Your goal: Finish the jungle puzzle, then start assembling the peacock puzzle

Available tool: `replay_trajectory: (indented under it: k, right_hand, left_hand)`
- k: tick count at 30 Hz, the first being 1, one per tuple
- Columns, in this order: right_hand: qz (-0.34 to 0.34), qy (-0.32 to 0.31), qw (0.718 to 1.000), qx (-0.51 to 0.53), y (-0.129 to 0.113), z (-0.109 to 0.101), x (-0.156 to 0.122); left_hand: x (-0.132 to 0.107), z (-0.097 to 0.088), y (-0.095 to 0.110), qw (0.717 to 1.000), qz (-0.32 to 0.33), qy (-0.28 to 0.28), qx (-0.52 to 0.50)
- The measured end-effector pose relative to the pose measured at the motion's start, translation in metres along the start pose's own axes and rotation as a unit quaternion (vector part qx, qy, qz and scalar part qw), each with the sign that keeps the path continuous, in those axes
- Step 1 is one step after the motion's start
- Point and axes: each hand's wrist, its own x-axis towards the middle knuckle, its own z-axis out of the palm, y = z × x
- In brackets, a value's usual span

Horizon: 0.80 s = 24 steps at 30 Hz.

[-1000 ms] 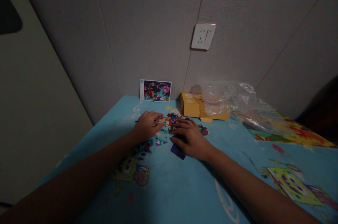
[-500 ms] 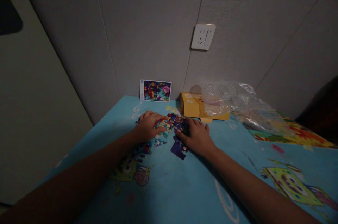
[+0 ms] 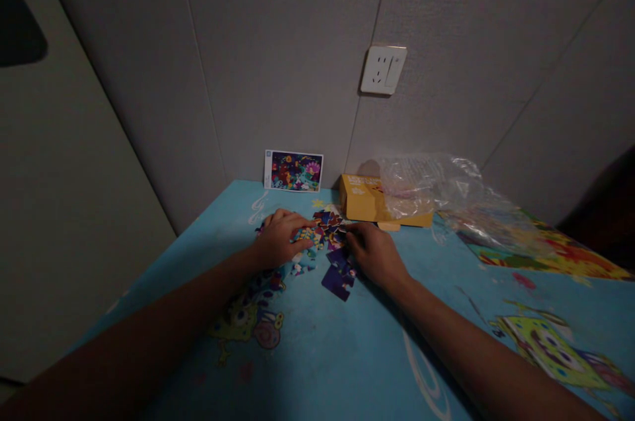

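Observation:
A heap of small colourful puzzle pieces point(image 3: 325, 226) lies on the blue cartoon-printed table point(image 3: 347, 355), near its far edge. My left hand point(image 3: 280, 239) rests on the left side of the heap, fingers stretched over the pieces. My right hand point(image 3: 374, 252) lies at the heap's right side, fingers curled onto the pieces; what they grip is hidden. A joined patch of dark purple pieces point(image 3: 338, 277) sits just in front of the heap, beside my right hand.
A picture card point(image 3: 293, 171) leans against the grey wall behind the heap. A yellow box point(image 3: 364, 199) stands to the right, partly under a crumpled clear plastic bag point(image 3: 436, 189). A wall socket point(image 3: 383, 69) is above. A colourful sheet point(image 3: 540, 245) lies at right.
My right hand has drawn back to the right and farther along the heap, uncovering the purple patch it lay over. My left hand has barely shifted.

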Motion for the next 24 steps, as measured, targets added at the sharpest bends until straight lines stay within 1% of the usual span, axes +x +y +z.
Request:
replay_trajectory:
  k: [4,10,15,19,24]
  right_hand:
    - [0.022,0.018,1.000,-0.001,-0.0003,-0.0025,0.0010]
    - [-0.009,0.002,0.999,-0.041,-0.0025,0.0009,-0.0014]
    - [-0.019,-0.019,0.999,-0.039,0.0000,-0.0006,0.0007]
    - [-0.019,-0.019,0.999,-0.042,0.0014,-0.0036,0.0029]
    - [-0.033,-0.008,0.998,-0.047,0.0017,-0.0023,0.0031]
  left_hand:
    - [-0.0003,-0.0010,0.0014,1.000,-0.012,-0.005,-0.001]
    - [-0.0006,-0.0020,0.0023,1.000,-0.008,-0.005,-0.005]
    - [-0.0006,-0.0013,0.0017,1.000,-0.003,-0.001,-0.004]
    - [-0.0009,-0.0018,0.0021,1.000,-0.002,-0.005,0.001]
    - [-0.0010,-0.0017,0.0022,1.000,0.001,-0.006,0.004]
